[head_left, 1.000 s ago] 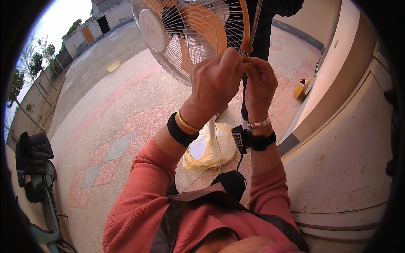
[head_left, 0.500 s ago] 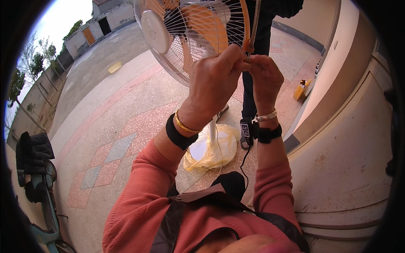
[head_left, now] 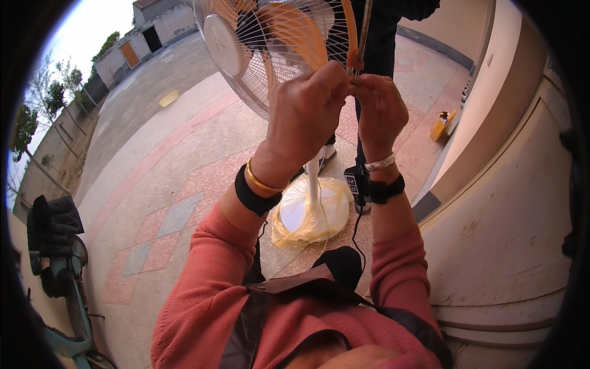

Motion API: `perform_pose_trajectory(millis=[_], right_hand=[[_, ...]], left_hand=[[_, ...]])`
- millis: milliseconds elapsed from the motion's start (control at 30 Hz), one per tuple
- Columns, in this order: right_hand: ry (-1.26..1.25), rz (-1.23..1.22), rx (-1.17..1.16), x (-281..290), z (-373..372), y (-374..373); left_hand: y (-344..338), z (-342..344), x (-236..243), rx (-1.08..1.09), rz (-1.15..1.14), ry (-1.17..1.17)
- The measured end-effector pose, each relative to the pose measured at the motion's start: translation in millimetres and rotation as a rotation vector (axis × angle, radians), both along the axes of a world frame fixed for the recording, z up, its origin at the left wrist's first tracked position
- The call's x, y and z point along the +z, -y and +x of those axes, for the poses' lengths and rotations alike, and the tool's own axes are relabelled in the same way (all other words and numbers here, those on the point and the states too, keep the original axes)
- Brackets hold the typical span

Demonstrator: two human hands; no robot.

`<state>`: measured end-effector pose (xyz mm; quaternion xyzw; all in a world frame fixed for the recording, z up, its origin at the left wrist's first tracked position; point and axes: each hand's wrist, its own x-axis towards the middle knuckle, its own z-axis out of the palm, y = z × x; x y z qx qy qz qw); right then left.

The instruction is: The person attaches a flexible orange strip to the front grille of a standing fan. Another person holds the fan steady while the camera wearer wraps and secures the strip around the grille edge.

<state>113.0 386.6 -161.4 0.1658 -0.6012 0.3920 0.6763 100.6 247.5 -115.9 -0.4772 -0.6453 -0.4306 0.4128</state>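
Observation:
A standing fan (head_left: 222, 46) with orange blades and a white wire guard fills the top middle. Its white pole (head_left: 313, 184) rises from a base wrapped in a yellowish plastic bag (head_left: 335, 212). My left hand (head_left: 301, 111) is closed at the guard's rim, thumb and fingers pinched together. My right hand (head_left: 382, 111) pinches from the other side, its fingertips meeting the left ones. Just above them an orange clip (head_left: 354, 60) sits on the rim. What lies between my fingertips is too small and hidden to name.
Behind the fan stands a person in dark clothes (head_left: 378, 46). A yellow object (head_left: 441, 126) lies by the wall at right, and a pale, dirt-marked curved panel (head_left: 498, 234) is close on my right. A teal two-wheeler (head_left: 72, 301) stands at left. A black cable (head_left: 356, 240) hangs from my right wrist.
Both hands have shifted slightly left and up, staying pinched together at the rim. The fan's guard sits a little further left in view, while its bagged base appears slightly further right.

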Motion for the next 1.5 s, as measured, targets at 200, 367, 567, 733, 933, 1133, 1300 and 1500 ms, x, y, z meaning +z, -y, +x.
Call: perform_pose_trajectory(millis=[200,367,567,733,933,1133,1300,1500], right_hand=[[-0.007,-0.032,0.055,1,2,3],[0.022,0.03,-0.002,3,5,-1],[-0.035,0.123,0.052,10,10,-6],[0.041,0.201,-0.106,17,16,-6],[-0.055,0.2,-0.184,16,13,-1],[-0.1,0.205,-0.18,18,10,0],[-0.099,0.205,-0.199,17,10,1],[-0.145,0.233,-0.189,20,9,-1]], left_hand=[[-2,1,-1,-0.001,-0.009,-0.05],[-1,1,0,0.072,-0.033,-0.141],[-4,2,-1,0.096,-0.007,-0.241],[-1,0,-1,0.134,0.015,-0.267],[-5,-4,-2,0.126,0.034,-0.321],[-4,-2,-1,0.136,0.047,-0.315],[-2,-1,1,0.136,0.017,-0.299],[0,0,2,0.118,0.017,-0.299]])
